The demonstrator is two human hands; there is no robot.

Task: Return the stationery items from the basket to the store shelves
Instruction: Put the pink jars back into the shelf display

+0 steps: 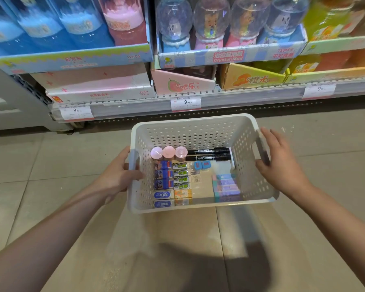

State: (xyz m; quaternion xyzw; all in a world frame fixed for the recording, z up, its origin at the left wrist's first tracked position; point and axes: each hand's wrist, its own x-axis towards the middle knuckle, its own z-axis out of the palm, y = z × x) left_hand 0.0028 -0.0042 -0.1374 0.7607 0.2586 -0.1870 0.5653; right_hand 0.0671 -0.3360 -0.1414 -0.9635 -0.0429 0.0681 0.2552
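A white perforated basket [195,131] is in front of me, low before the shelves. In it lie three pink-capped round tubs [169,152], two black markers [208,154], rows of small boxed erasers [163,179], two blue sharpeners [202,165] and a stack of pastel erasers [227,187]. My left hand [119,173] grips the basket's left handle, thumb over the rim. My right hand [280,161] lies against the right handle with its fingers fairly straight and the thumb at the wall.
The store shelf [240,98] runs across the top, with price tags reading 9.90. Display boxes of slime bottles [76,57] and Crystal Mud domes [230,53] stand on it. Beige tiled floor [51,165] surrounds the basket.
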